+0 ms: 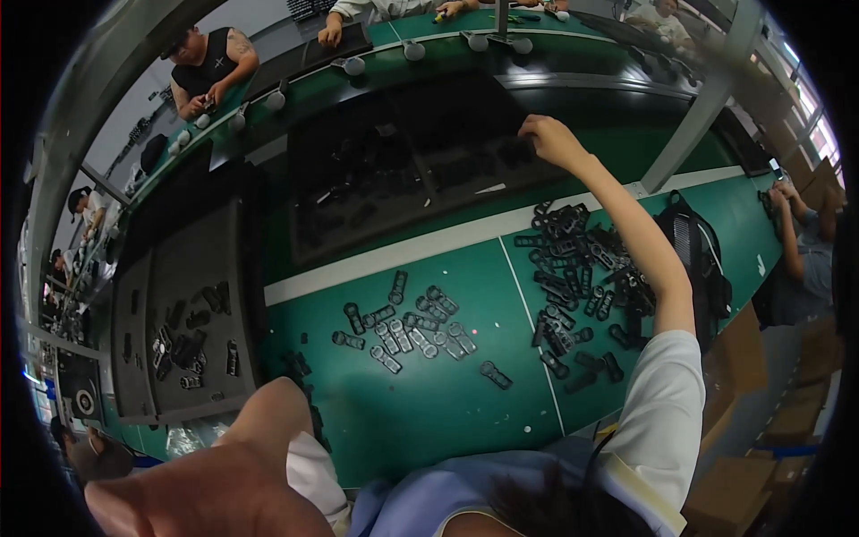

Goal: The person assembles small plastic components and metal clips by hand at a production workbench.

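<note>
My right arm reaches far forward, and my right hand [552, 141] hangs over the right end of a black foam tray [358, 224] on the far side of the bench. Its fingers are curled together; what they hold, if anything, is too dark to make out. My left hand [201, 497] is raised close to the camera at the lower left, its fingers cut off or hidden. Small black plastic parts [400, 336], elongated with a round end, lie scattered mid-bench. A dense pile of similar black parts [573, 259] sits to the right, below my right forearm.
A second dark tray [134, 385] with several black parts stands at left. A black bag [693, 251] rests right of the pile. A metal post [693, 134] rises at the right. Co-workers sit across a conveyor [447, 46] carrying white-headed devices; another person [796, 224] works at far right.
</note>
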### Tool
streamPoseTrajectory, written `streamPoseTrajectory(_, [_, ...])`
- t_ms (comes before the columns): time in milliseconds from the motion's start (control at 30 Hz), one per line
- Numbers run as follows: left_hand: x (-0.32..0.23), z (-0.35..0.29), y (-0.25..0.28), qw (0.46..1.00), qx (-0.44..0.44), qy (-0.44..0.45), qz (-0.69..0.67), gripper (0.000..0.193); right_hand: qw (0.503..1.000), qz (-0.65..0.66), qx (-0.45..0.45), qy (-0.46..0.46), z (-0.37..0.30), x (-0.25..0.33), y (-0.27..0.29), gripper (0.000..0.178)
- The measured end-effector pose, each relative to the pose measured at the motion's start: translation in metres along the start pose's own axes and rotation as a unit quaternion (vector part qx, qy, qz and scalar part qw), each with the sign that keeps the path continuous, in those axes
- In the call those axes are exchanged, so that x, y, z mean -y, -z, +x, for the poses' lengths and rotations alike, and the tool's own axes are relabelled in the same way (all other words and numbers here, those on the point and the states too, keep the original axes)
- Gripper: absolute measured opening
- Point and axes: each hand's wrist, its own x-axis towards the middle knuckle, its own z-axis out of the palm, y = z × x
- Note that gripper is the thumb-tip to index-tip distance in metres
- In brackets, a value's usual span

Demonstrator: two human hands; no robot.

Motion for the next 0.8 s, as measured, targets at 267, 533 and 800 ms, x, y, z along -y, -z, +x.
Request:
streamPoseTrajectory(267, [-0.051, -0.012, 0.086, 0.999, 0.05, -0.001, -0.001, 0.011, 0.962, 0.216, 0.158, 0.059, -0.066, 0.175, 0.007, 0.014])
streamPoseTrajectory(533, [-0.129, 0.02, 0.187, 0.971, 0.138, -0.138, 0.136, 0.014, 0.97, 0.142, 0.115, 0.162, -0.13, 0.304, -0.067, 0.052])
streamPoseTrajectory(800, [-0.075, -0.086, 0.189, 0.867, 0.29, 0.253, 0.318, 0.023, 0.939, 0.253, 0.133, 0.19, -0.141, 0.342, -0.059, 0.054])
